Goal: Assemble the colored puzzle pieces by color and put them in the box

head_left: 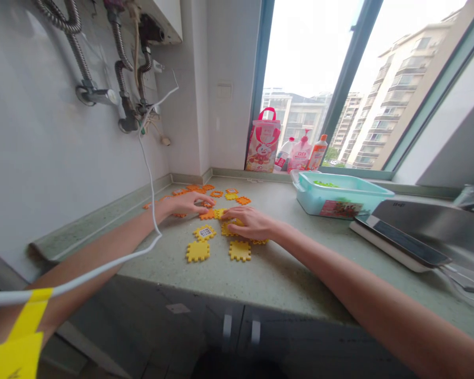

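Head view: yellow tiles lie beneath right fingers.

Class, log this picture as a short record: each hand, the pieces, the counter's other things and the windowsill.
Left hand: over orange pieces; grip unclear
Right hand: over yellow pieces; grip unclear
Piece shape: flat, notched edges; some printed
Nearest front edge: two plain yellow pieces, apart
Right side of counter: teal tub, dark-screened device
Windowsill: pink bag, bottles
Cable: white, crossing before left forearm
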